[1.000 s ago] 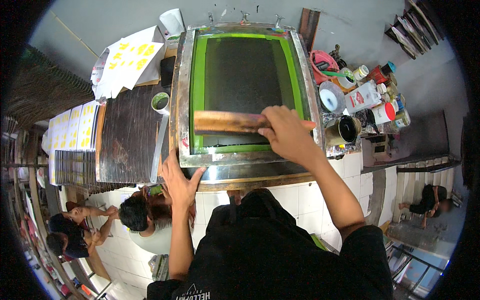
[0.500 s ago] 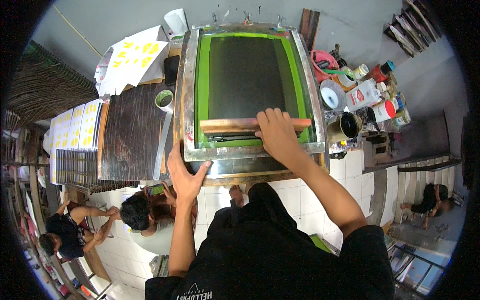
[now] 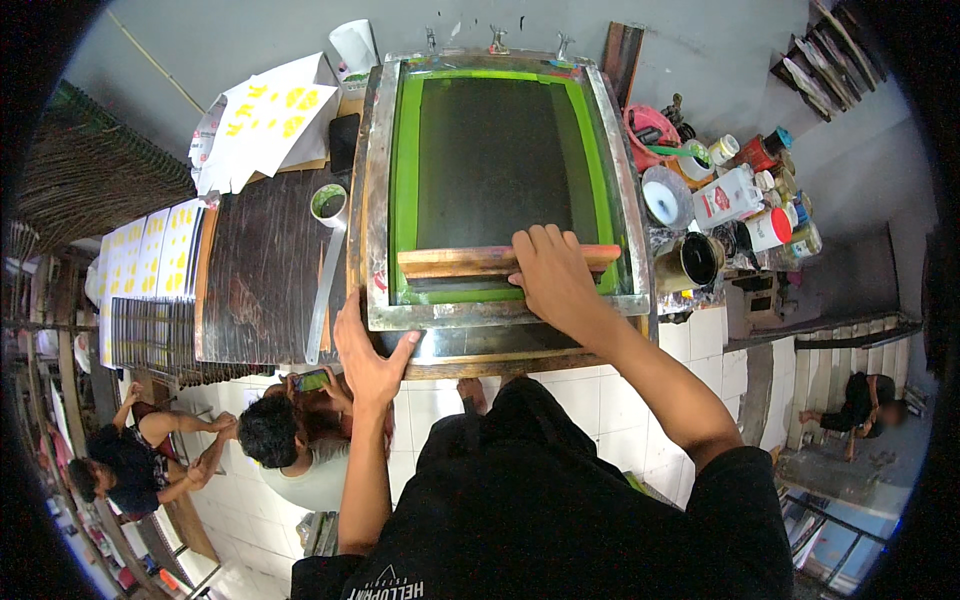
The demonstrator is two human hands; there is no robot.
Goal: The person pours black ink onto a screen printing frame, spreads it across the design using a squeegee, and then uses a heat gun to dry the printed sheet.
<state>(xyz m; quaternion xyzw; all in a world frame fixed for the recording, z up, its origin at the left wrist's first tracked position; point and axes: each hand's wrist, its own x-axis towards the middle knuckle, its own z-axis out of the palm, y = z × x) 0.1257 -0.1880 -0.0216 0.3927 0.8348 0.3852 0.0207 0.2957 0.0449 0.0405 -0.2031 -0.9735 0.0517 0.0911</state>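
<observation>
Before me lies a screen-printing frame [image 3: 632,235] with a metal rim, green-bordered mesh and a dark middle. A wooden squeegee [image 3: 455,263] spans the mesh near its front end. My right hand [image 3: 555,275] is closed round the squeegee's right half, fingers over the top and thumb on the near side. At the frame's near left corner, my left hand [image 3: 368,350] clasps the rim. Its fingers lie along the left side, and its thumb is below the front bar. The squeegee's lower edge is mostly hidden.
On the left table sit an ink cup [image 3: 329,203], a metal ruler [image 3: 326,295], a phone [image 3: 343,140] and yellow-printed sheets [image 3: 265,110]. Tubs and a white jug [image 3: 728,196] crowd the right. Two people sit at lower left; another person [image 3: 872,405] is far right.
The squeegee has tilted, showing more of its wooden face and covering the dark ink strip seen below it before. My left hand keeps its place at the corner. The view has shifted slightly.
</observation>
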